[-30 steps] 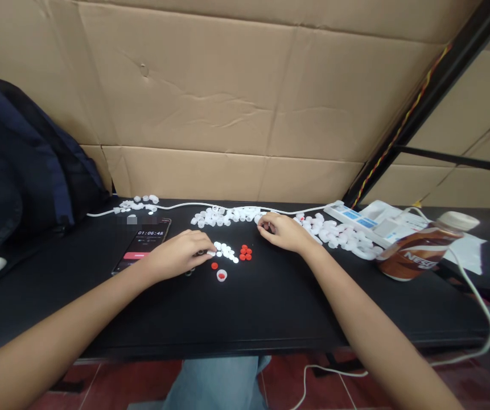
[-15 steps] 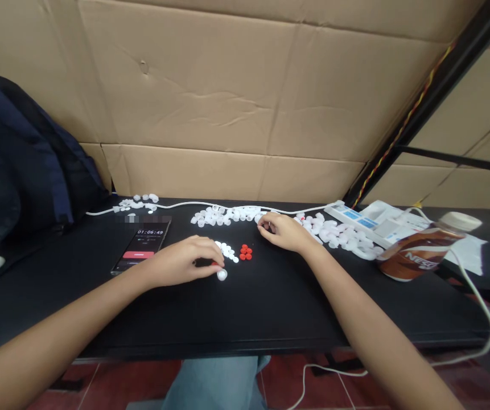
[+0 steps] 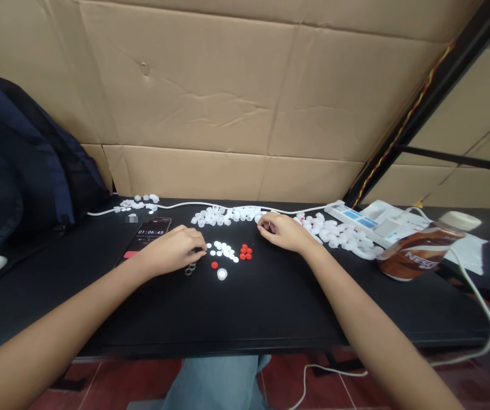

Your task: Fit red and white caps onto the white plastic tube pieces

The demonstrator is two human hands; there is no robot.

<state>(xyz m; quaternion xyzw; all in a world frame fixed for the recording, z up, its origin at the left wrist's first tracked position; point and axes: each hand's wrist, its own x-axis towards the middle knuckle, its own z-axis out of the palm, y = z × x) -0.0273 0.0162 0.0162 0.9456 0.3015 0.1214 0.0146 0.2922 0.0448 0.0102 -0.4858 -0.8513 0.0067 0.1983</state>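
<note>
My left hand hovers low over the table with its fingertips drawn together; whatever they may hold is too small to make out. Below its fingers lie a few greyish rings. Several small white discs are scattered right of the fingertips, with one red piece and a white round cap nearer me. My right hand rests with curled fingers beside a pile of translucent white caps; any content is hidden. Several red pieces form a cluster between the hands.
A phone with a running timer lies partly behind my left wrist. More white pieces are heaped right of my right hand, near a brown bottle. A white cable crosses the back, and a dark backpack stands left.
My left hand has moved left, away from the white cap and the red piece, uncovering them, more discs and the rings. My right hand stays in place.
</note>
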